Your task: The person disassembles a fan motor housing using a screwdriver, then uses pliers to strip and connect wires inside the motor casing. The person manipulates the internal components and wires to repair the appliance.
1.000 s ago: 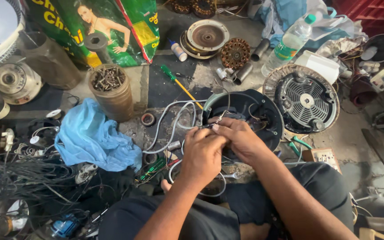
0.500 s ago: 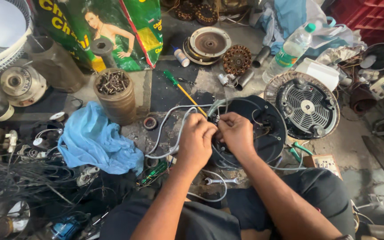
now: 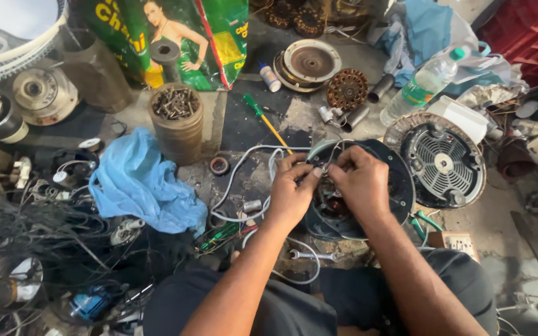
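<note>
Dark round fan motor housing (image 3: 400, 186) sits on the floor centre-right, just in front of the person's knees, w/ copper windings showing in the middle under the hands. Thin white wires (image 3: 244, 163) loop out of it to the left and curl back under the wrists.

Around it: finned grey motor cover (image 3: 442, 163) just right, touching or nearly so; green-handled screwdriver (image 3: 266, 121) lying above-left, tip toward the housing; cardboard tube full of screws (image 3: 176, 121) further left; crumpled blue plastic bag (image 3: 137, 186) left of the wires; clear water bottle (image 3: 423, 86) up right; small spanner (image 3: 311, 254) on the floor below the housing. Black wire tangle fills bottom-left. Nothing blocks the housing except the hands themselves.

Left hand (image 3: 292, 190) and right hand (image 3: 361, 183) meet over the top edge of the housing, forearms coming in from below. Both have fingers curled in tight, tips pinched on thin wire ends between them; exact strand held is too small to tell.
</note>
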